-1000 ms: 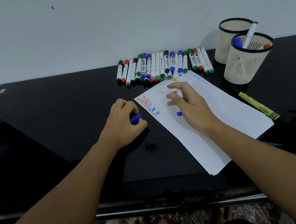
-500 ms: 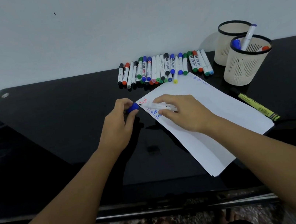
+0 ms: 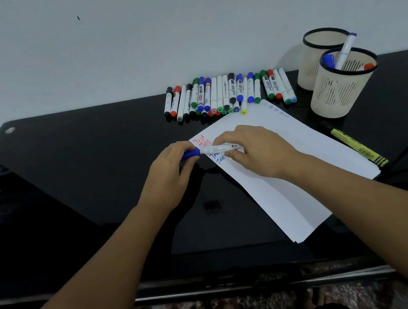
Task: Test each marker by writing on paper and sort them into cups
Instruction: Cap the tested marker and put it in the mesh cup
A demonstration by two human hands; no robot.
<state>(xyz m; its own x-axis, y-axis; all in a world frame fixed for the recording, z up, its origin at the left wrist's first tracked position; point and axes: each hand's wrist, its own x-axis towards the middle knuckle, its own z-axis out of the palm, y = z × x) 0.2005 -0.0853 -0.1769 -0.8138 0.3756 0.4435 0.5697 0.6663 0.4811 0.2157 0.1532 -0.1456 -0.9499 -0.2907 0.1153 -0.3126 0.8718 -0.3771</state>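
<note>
One wide-angle head view looks forward and down from close above the black surface point(image 3: 72, 175), facing the wall point(image 3: 127, 46); edges curve, probably lens distortion.

A glossy black table point(image 3: 69, 189) against a pale wall point(image 3: 125, 38).

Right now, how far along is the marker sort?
Done: three markers stand in the near cup; red and blue test words are on the paper. In hand: left hand grips the blue cap, right hand holds the marker, cap at its end. Left: the row by the wall; far cup looks empty.
</note>
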